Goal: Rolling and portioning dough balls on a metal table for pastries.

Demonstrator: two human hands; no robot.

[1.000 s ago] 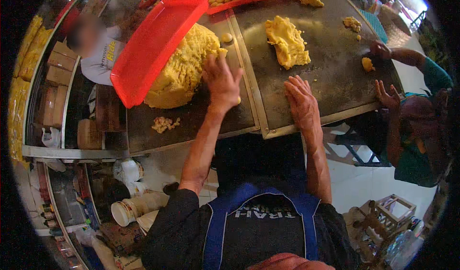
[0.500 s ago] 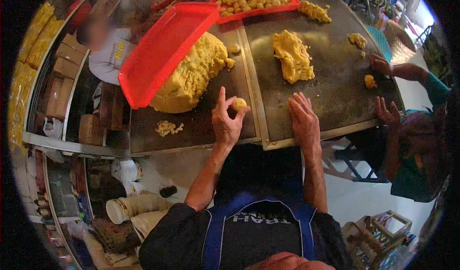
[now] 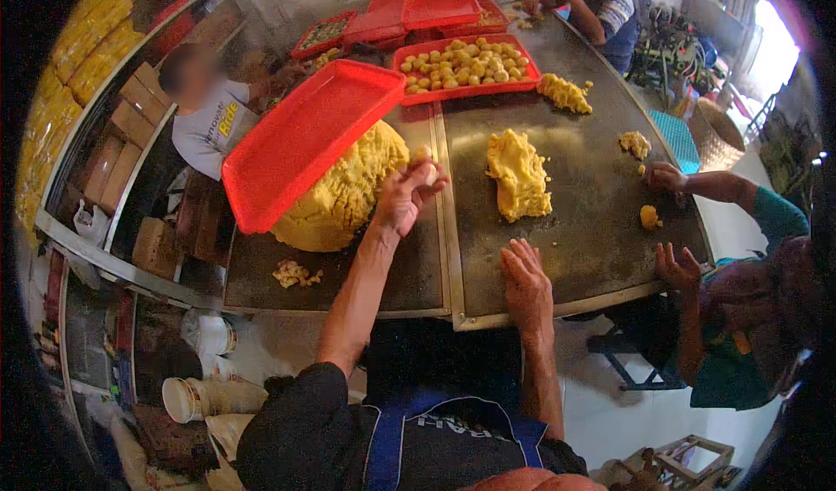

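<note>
My left hand [image 3: 406,197] reaches over the left table beside a big yellow dough mound [image 3: 326,204]. Its fingers are curled round a small dough ball, mostly hidden by them. Just beyond the fingertips, another pale dough ball [image 3: 421,153] shows. My right hand [image 3: 528,284] lies open, fingers stretched, near the front edge of the right table [image 3: 592,256]. Ahead of it sits a rough lump of yellow dough [image 3: 518,176], with crumbs around it.
An empty red tray [image 3: 305,143] leans over the mound. Behind, another red tray [image 3: 531,77] holds many dough balls. Small dough pieces [image 3: 296,273] lie front left. A co-worker's hands [image 3: 677,266] are at the right edge near a dough bit [image 3: 650,218]. Other people stand left and far back.
My left hand has moved forward with the dough ball, toward the balls beside the mound. My right hand stays flat near the table edge. The view has tilted up, showing more trays behind.
</note>
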